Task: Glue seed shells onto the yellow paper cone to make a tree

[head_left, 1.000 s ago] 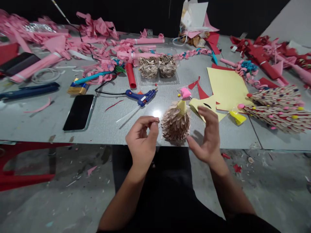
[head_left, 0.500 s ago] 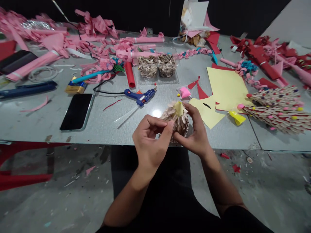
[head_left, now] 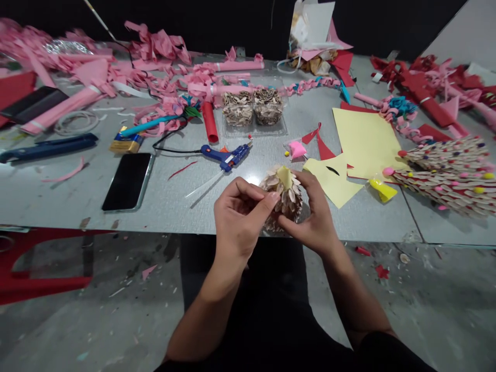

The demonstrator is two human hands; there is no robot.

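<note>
A small cone (head_left: 290, 199) covered in pale, overlapping seed-like pieces stands near the table's front edge, its yellow tip bare. My right hand (head_left: 315, 214) is wrapped round the cone's right side, thumb at the lower front. At the cone's left front, my left hand (head_left: 242, 217) has thumb and forefinger pinched together; whatever is between them is too small to make out. A blue glue gun (head_left: 227, 156) lies behind my left hand. Farther back, a clear plastic tray (head_left: 253, 129) holds more of the pale pieces (head_left: 267, 106).
A phone (head_left: 128, 182), a blue stapler-like tool (head_left: 50, 147) and pink paper scraps (head_left: 163, 46) lie to the left. Yellow paper (head_left: 368, 139), a yellow packet (head_left: 383, 190) and decorated cones (head_left: 445, 188) are at the right. A red stool (head_left: 50, 283) stands below left.
The view has shifted slightly, so the table items appear a little farther right. Both hands keep nearly the same pose around the cone.
</note>
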